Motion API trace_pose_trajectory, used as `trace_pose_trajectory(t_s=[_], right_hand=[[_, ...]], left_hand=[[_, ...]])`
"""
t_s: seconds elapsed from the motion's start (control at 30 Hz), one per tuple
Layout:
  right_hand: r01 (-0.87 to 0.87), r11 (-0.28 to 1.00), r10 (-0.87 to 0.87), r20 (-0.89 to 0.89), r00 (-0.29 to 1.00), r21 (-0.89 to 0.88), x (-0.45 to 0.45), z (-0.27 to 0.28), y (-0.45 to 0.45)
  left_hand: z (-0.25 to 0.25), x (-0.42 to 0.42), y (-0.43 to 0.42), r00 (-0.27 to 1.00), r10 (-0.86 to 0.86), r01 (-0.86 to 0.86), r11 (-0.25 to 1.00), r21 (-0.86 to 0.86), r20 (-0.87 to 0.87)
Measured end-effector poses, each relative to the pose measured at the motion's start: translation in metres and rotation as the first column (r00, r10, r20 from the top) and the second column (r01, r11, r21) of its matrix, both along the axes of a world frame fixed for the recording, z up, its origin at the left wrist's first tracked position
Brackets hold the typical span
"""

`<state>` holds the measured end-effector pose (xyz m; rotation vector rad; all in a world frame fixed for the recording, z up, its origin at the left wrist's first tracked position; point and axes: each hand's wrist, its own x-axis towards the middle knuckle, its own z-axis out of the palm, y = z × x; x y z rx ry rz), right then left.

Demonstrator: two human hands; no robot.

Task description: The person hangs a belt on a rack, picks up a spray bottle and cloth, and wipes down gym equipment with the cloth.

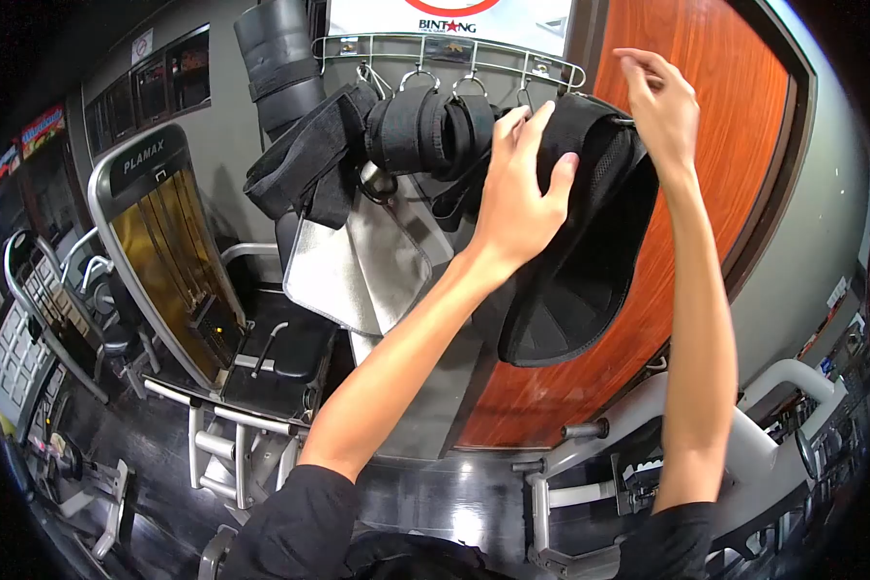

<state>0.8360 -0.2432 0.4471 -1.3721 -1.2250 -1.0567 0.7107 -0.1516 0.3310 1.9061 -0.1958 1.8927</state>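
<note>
My left hand (524, 198) is raised with its thumb and fingers apart, in front of the black straps and beside a wide black padded belt (575, 300). The belt hangs in a long curve from the right part of a wall-mounted wire hook rack (372, 43). My right hand (669, 111) is up at the belt's top right, just past the rack's end. Its fingers are loosely bent, and nothing shows between them. Rolled black cuffs with metal rings (411, 132) hang on the rack, left of my left hand. A grey-white cloth (358, 266) hangs below them.
A black cylindrical pad (278, 63) hangs left of the rack. The reddish wooden door (715, 68) is behind my right arm. On the left stands a PLAMAX weight-stack machine (164, 251); grey machine frames (754, 454) stand at lower right.
</note>
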Motion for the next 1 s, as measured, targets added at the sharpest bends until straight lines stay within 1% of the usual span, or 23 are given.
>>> trace_pose_trajectory(t_s=[0.03, 0.07, 0.1, 0.13, 0.17, 0.2, 0.23, 0.3, 0.33, 0.37, 0.43, 0.5, 0.53, 0.57, 0.67, 0.7, 0.73, 0.77, 0.83, 0.87, 0.93, 1.0], right_hand=[[-0.057, 0.978, 0.041, 0.083, 0.996, 0.200, -0.019, -0.010, -0.004], [-0.180, 0.966, 0.185, -0.008, 0.983, 0.187, -0.045, -0.023, -0.010], [-0.303, 0.935, 0.325, -0.102, 0.940, 0.185, -0.071, -0.040, -0.016], [-0.495, 0.839, 0.537, -0.191, 0.822, 0.225, -0.091, -0.058, -0.015], [-0.657, 0.699, 0.715, -0.266, 0.647, 0.282, -0.110, -0.076, -0.015], [-0.761, 0.571, 0.817, -0.301, 0.492, 0.307, -0.126, -0.096, -0.012], [-0.840, 0.425, 0.889, -0.332, 0.316, 0.337, -0.141, -0.118, -0.008], [-0.888, 0.292, 0.913, -0.381, 0.148, 0.355, -0.169, -0.161, 0.005], [-0.886, 0.235, 0.906, -0.421, 0.050, 0.400, -0.183, -0.182, 0.011], [-0.877, 0.178, 0.888, -0.458, -0.053, 0.447, -0.196, -0.201, 0.018], [-0.894, 0.123, 0.864, -0.490, -0.117, 0.430, -0.217, -0.234, 0.035], [-0.885, 0.099, 0.809, -0.554, -0.193, 0.454, -0.239, -0.261, 0.052], [-0.875, 0.075, 0.771, -0.584, -0.253, 0.479, -0.249, -0.271, 0.061], [-0.863, 0.055, 0.729, -0.610, -0.310, 0.503, -0.259, -0.281, 0.070], [-0.846, 0.002, 0.593, -0.681, -0.428, 0.534, -0.291, -0.306, 0.095], [-0.844, -0.011, 0.544, -0.705, -0.455, 0.536, -0.301, -0.315, 0.102], [-0.859, -0.028, 0.499, -0.737, -0.455, 0.511, -0.311, -0.320, 0.108], [-0.847, -0.069, 0.461, -0.736, -0.496, 0.527, -0.321, -0.330, 0.117], [-0.854, -0.091, 0.365, -0.781, -0.506, 0.511, -0.346, -0.344, 0.133], [-0.851, -0.118, 0.337, -0.786, -0.519, 0.512, -0.358, -0.352, 0.140], [-0.888, -0.148, 0.264, -0.848, -0.459, 0.435, -0.384, -0.366, 0.156], [-0.888, -0.173, 0.173, -0.874, -0.453, 0.426, -0.409, -0.382, 0.172]], left_hand=[[-0.003, -0.013, -0.003, 0.997, 0.016, -0.017, 1.000, 0.009, 0.078], [-0.012, -0.025, -0.004, 0.990, -0.086, 0.093, 0.994, -0.057, 0.109], [-0.022, -0.038, -0.007, 0.973, -0.180, 0.198, 0.973, -0.120, 0.145], [-0.034, -0.051, -0.013, 0.922, -0.299, 0.346, 0.922, -0.174, 0.246], [-0.048, -0.068, -0.015, 0.885, -0.368, 0.436, 0.871, -0.228, 0.286], [-0.063, -0.090, -0.017, 0.896, -0.388, 0.440, 0.848, -0.295, 0.217], [-0.078, -0.109, -0.019, 0.884, -0.389, 0.460, 0.822, -0.336, 0.258], [-0.116, -0.140, -0.013, 0.893, -0.303, 0.420, 0.825, -0.378, 0.332], [-0.131, -0.160, -0.013, 0.918, -0.230, 0.358, 0.831, -0.425, 0.322], [-0.146, -0.179, -0.012, 0.921, -0.193, 0.337, 0.829, -0.445, 0.337], [-0.176, -0.216, -0.011, 0.932, -0.047, 0.228, 0.847, -0.480, 0.359], [-0.201, -0.255, -0.011, 0.918, 0.095, 0.158, 0.803, -0.575, 0.385], [-0.213, -0.273, -0.011, 0.910, 0.174, 0.093, 0.797, -0.596, 0.375], [-0.221, -0.292, -0.013, 0.901, 0.264, 0.027, 0.757, -0.653, 0.344], [-0.245, -0.348, -0.016, 0.828, 0.475, -0.109, 0.658, -0.745, 0.297], [-0.250, -0.367, -0.019, 0.795, 0.536, -0.146, 0.623, -0.768, 0.284], [-0.252, -0.385, -0.021, 0.752, 0.597, -0.181, 0.594, -0.784, 0.280], [-0.260, -0.406, -0.023, 0.728, 0.635, -0.206, 0.563, -0.801, 0.259], [-0.270, -0.444, -0.028, 0.659, 0.724, -0.300, 0.503, -0.810, 0.205], [-0.270, -0.459, -0.033, 0.623, 0.762, -0.318, 0.454, -0.833, 0.178], [-0.272, -0.491, -0.040, 0.569, 0.811, -0.355, 0.394, -0.848, 0.139], [-0.275, -0.520, -0.044, 0.538, 0.835, -0.371, 0.360, -0.856, 0.118]])
